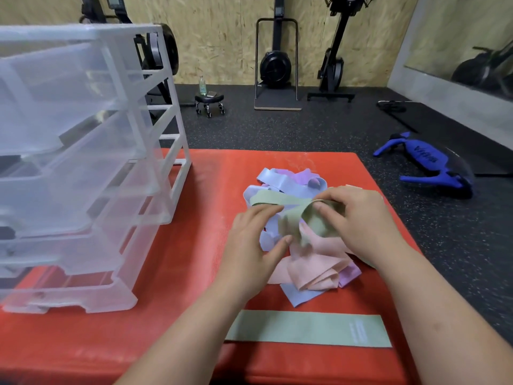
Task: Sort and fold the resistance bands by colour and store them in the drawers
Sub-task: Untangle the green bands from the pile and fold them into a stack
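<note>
Your right hand [361,220] pinches the green band [277,200] between thumb and curled fingers, over the pile [313,262]. Your left hand [249,243] is just beside it, fingers half curled, thumb tip touching the hanging part of this band; I cannot tell if it really grips. A second green band [305,329] lies flat on the mat [180,273], near your wrists. The drawers [69,162] stand left of your left hand, apart from it.
</note>
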A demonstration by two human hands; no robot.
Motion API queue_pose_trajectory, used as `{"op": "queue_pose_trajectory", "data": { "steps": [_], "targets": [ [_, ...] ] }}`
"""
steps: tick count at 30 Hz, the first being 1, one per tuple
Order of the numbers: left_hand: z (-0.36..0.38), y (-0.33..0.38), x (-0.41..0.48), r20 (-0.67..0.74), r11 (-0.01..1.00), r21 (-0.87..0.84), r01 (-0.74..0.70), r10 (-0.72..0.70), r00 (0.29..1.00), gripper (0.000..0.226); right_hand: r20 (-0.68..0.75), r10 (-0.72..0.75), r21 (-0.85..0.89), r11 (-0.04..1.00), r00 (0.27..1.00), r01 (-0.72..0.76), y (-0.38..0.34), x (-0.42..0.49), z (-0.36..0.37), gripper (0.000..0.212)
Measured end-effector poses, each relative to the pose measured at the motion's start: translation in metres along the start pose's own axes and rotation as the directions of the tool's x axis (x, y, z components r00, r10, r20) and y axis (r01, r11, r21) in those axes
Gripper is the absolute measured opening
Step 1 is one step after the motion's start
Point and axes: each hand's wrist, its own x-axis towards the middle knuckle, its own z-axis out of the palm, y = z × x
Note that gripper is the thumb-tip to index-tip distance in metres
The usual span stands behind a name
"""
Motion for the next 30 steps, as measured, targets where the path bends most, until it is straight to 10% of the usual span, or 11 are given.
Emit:
{"op": "queue_pose_trajectory", "data": {
  "steps": [13,20,30],
  "targets": [
    [0.001,0.003,0.007,0.033,0.891,-0.343,0.298,-0.306,0.951,0.01,0.391,0.039,0.255,0.955,0.919,-0.149,0.015,-0.021,0.006,0.031],
    [-0.005,-0.012,0.011,0.035,0.852,-0.353,0.386,-0.4,0.916,0.009,0.29,0.197,0.63,0.697,0.936,-0.342,0.016,-0.013,-0.005,0.021],
    [-0.008,-0.012,0.008,0.086,0.968,-0.141,0.209,-0.199,0.976,0.041,0.251,0.083,0.571,0.792,0.964,-0.217,-0.002,-0.008,0.008,0.011]
  ]
}}
